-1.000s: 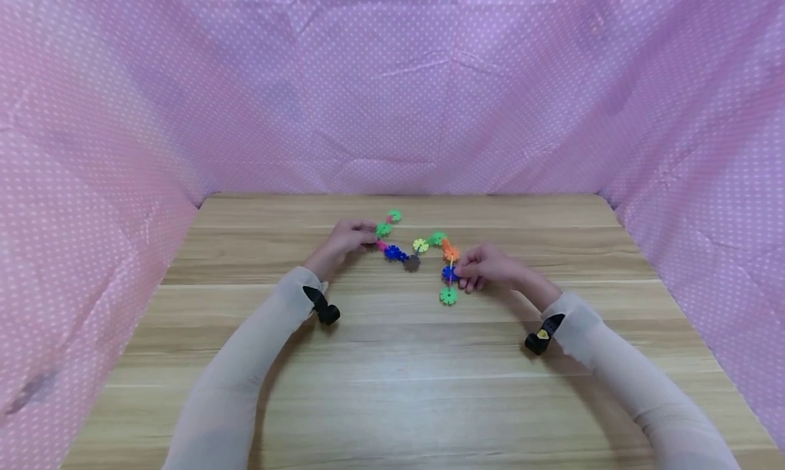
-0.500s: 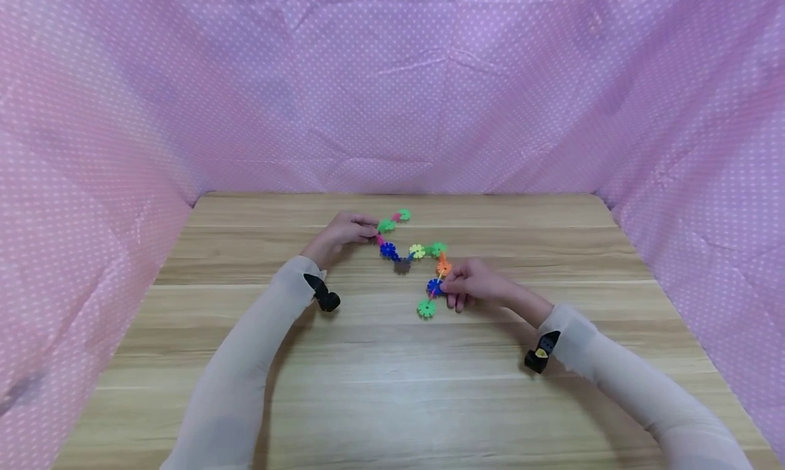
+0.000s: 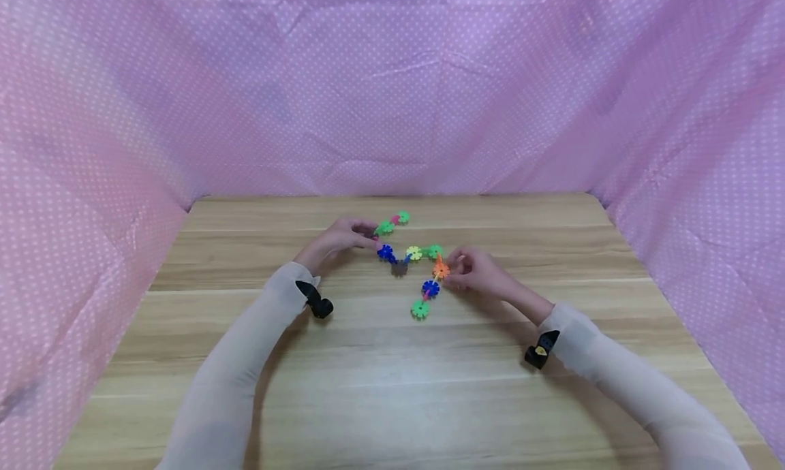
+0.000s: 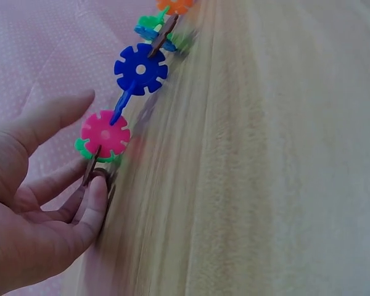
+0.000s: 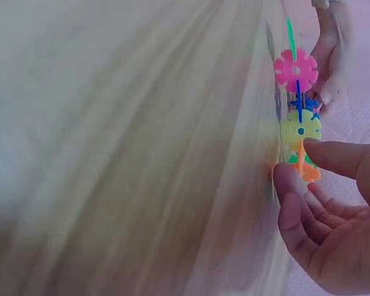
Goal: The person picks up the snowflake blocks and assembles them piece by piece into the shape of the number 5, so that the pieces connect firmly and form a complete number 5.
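Observation:
A zigzag chain of notched plastic discs, slotted together, lies across the table between my hands. My left hand (image 3: 348, 236) is at its far left stretch. In the left wrist view the thumb stands apart, while loosely bent fingers touch a brown disc (image 4: 92, 165) beside a pink disc (image 4: 106, 132). My right hand (image 3: 478, 272) has thumb and index finger at an orange disc (image 3: 441, 270); the right wrist view shows them on either side of it, contact partly hidden. A blue disc (image 3: 431, 289) and a green disc (image 3: 420, 310) form the near end.
The wooden table (image 3: 392, 388) carries the chain near its back half. Pink dotted cloth (image 3: 392, 102) hangs behind and at both sides. Black wrist cameras, such as the left one (image 3: 320, 306), sit on both sleeves.
The chain's near end has swung left and toward me. My right hand has left the blue disc for the orange one beside it. The left thumb has drawn away from the fingers.

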Action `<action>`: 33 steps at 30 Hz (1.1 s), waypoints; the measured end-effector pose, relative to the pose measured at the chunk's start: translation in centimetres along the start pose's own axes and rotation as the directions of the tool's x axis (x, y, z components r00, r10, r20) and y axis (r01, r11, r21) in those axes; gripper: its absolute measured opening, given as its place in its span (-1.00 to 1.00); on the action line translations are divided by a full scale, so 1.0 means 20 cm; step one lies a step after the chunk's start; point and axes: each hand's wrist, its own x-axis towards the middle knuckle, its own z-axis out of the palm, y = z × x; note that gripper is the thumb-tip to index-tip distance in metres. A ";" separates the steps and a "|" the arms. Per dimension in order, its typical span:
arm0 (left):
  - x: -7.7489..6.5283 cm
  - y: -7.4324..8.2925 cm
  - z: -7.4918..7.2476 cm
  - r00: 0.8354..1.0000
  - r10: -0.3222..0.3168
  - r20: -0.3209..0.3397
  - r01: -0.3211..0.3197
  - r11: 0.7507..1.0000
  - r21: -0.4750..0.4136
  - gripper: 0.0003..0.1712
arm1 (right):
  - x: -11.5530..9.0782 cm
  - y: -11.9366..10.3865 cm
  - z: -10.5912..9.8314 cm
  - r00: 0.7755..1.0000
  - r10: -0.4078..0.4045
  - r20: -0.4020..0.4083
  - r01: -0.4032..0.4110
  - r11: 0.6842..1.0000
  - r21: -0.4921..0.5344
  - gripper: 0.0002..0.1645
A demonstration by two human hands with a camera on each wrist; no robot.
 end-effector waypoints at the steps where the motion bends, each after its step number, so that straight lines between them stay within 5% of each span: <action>1: 0.00 0.00 0.00 1.000 0.004 0.003 -0.004 1.000 0.005 -0.19 | 0.01 0.00 0.00 1.000 0.010 -0.002 -0.010 1.000 0.021 -0.65; 8: 0.02 -0.03 0.03 0.997 -0.028 -0.067 0.022 0.996 -0.086 -0.33 | 0.08 0.02 -0.02 0.979 0.199 0.031 -0.201 0.960 0.197 -0.66; 13: 0.04 -0.04 0.06 0.990 -0.062 -0.124 0.040 0.984 -0.173 -0.43 | 0.10 0.04 -0.03 0.966 0.253 0.046 -0.256 0.937 0.237 -0.63; 22: 0.07 -0.04 0.10 0.980 -0.099 -0.174 0.032 0.936 -0.351 -0.41 | 0.07 0.06 -0.02 0.971 0.218 0.100 -0.237 0.938 0.254 -0.62; 33: 0.09 -0.03 0.09 0.971 -0.116 -0.207 0.014 0.899 -0.437 -0.45 | 0.04 0.05 0.03 0.988 0.125 0.085 -0.142 0.962 0.235 -0.64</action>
